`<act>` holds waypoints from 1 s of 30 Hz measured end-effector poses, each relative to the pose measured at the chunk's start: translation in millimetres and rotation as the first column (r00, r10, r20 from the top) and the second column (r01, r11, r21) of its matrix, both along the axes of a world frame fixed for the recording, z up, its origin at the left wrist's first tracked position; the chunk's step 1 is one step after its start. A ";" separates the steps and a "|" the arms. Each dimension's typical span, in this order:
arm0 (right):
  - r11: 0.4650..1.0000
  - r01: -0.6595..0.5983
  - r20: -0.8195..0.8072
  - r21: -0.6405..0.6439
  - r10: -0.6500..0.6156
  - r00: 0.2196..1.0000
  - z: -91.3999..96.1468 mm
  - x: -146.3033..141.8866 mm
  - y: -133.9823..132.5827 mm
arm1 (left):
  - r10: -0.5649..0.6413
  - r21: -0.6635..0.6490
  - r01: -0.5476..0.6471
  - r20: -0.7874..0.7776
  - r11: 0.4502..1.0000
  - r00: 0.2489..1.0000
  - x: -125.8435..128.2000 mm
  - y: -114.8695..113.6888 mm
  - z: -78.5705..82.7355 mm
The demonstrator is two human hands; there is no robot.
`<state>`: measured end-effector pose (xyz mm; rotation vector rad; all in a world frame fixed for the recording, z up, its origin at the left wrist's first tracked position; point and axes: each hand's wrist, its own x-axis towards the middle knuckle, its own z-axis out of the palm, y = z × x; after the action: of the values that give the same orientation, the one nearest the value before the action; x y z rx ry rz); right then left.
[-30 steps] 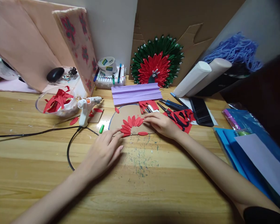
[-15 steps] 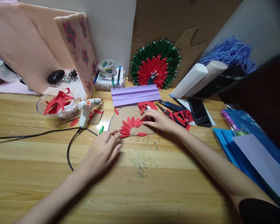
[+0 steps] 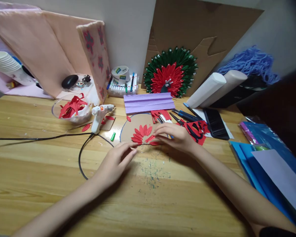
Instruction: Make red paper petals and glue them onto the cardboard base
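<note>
Right hand (image 3: 174, 135): one; thumb and fingers bent close about a slim red fabric petal (image 3: 150, 139) at the cardboard's right side; whether they are clamped on it cannot be told. Left hand (image 3: 114, 161): one; index finger and thumb apart, fingertip at the lower left edge of the cardboard.

Beneath the fingertips: one brown, rounded cardboard piece with a blue outline (image 3: 127, 131), its right part covered by the right hand. On it, one fan of red pointed petals (image 3: 139, 133), overlapping, number uncertain; one loose red petal (image 3: 128, 118) near the upper left rim.

Left of it: one green marker cap (image 3: 112, 137); one white glue gun (image 3: 96, 121), partly hiding red petals behind it; one clear plastic bowl (image 3: 54, 113) of tangled red scraps (image 3: 72, 107).

Behind: one folded purple crepe-paper strip (image 3: 149, 103); one round green-and-red fan (image 3: 171, 72). Right: one pair of black-handled scissors (image 3: 193, 132), partly under red cuttings; two paper rolls, white (image 3: 207, 89) and greyish (image 3: 223, 87).

Surface: pale wooden table (image 3: 64, 184), blue-green specks at centre. Room: pale wall (image 3: 130, 39); stacked white paper cups (image 3: 2, 62), cut off at left.
</note>
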<state>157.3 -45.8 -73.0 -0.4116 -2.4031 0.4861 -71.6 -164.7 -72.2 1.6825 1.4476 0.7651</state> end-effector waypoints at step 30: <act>0.518 0.556 0.239 -0.650 -0.554 0.797 -9.7 -250.8 -27.2 | 0.672 0.025 -0.705 0.283 0.708 0.685 -138.7 -14.0 36.9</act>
<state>-93.4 -73.0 -82.7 -1.4703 -1.8191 1.0733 -210.2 -178.8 -35.3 1.0203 1.8865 1.4620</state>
